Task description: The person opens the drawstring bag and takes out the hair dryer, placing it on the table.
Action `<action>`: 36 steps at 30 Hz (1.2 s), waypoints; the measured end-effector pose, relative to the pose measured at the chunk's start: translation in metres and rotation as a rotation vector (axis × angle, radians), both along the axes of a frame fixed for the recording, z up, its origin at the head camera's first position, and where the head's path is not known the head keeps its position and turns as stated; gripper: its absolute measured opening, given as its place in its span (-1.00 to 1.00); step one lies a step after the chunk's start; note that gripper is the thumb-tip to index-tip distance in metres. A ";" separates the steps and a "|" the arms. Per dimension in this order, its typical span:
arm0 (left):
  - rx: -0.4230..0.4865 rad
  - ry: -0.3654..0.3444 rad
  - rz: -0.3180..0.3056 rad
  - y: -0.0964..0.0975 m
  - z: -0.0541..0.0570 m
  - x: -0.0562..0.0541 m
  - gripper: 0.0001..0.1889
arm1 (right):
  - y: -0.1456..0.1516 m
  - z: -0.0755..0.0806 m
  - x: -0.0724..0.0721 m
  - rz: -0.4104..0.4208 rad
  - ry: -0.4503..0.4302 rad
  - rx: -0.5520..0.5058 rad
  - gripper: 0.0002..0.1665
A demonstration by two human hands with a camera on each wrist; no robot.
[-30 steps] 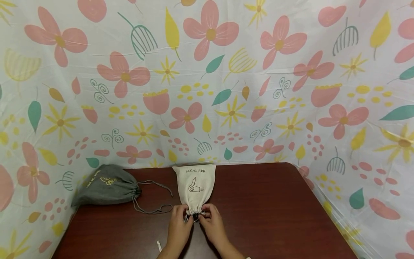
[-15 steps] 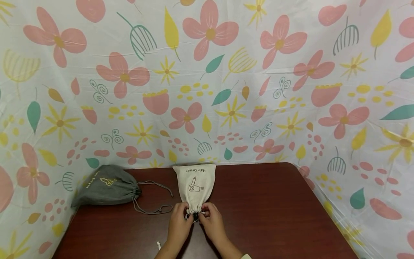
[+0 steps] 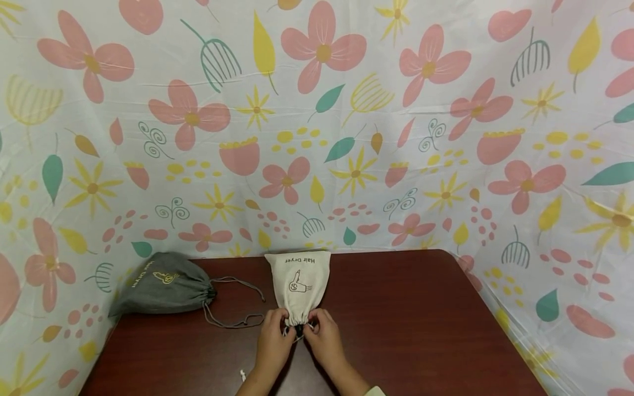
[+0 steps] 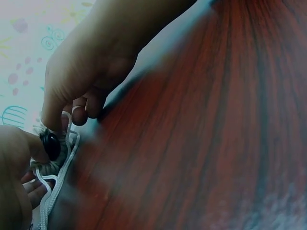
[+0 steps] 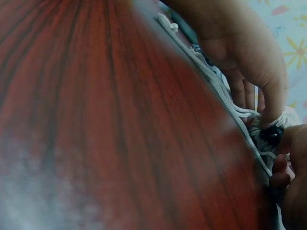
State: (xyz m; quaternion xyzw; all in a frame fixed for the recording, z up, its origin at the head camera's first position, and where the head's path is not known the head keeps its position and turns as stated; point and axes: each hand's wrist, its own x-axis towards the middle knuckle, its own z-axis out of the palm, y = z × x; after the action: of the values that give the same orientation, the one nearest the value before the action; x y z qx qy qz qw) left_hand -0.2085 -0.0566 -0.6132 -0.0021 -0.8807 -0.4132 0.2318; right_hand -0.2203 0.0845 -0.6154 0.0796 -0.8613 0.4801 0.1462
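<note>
A cream drawstring bag [image 3: 300, 286] printed "Hair Dryer" lies on the table with its gathered mouth toward me. My left hand [image 3: 274, 342] pinches the left side of that mouth between thumb and fingers. On the other side, my right hand [image 3: 324, 341] pinches it the same way. Between the thumbs a shiny black piece [image 4: 51, 145] shows at the mouth; its kind cannot be made out. White drawstring cords [image 5: 223, 96] hang around the mouth, and one knotted cord end [image 3: 243, 375] lies left of my left forearm.
To the left lies a full-looking grey drawstring bag [image 3: 170, 283], also printed "Hair Dryer", with its cords [image 3: 238, 324] trailing toward the cream bag. The dark red wooden table [image 3: 411, 313] meets a flower-printed curtain [image 3: 356, 137] at the back and sides.
Both hands keep their hold on the cream bag's mouth with barely any movement. The right sleeve edge now shows a little more at the bottom.
</note>
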 end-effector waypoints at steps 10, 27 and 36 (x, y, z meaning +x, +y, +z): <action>0.026 -0.048 0.009 0.000 -0.001 -0.001 -0.68 | 0.002 0.001 -0.002 -0.016 -0.011 -0.004 -0.78; 0.046 0.031 0.024 0.001 -0.001 -0.002 -0.68 | 0.006 0.003 -0.003 -0.026 -0.065 -0.055 -0.80; 0.058 -0.021 0.016 0.000 -0.002 -0.002 -0.69 | 0.006 0.000 -0.001 -0.005 -0.007 -0.034 -0.77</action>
State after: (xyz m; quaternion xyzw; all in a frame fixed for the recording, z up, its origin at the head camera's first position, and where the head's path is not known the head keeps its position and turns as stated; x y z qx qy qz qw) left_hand -0.2103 -0.0566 -0.6152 0.0161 -0.8706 -0.4367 0.2259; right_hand -0.2216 0.0905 -0.6150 0.0733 -0.8538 0.4944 0.1458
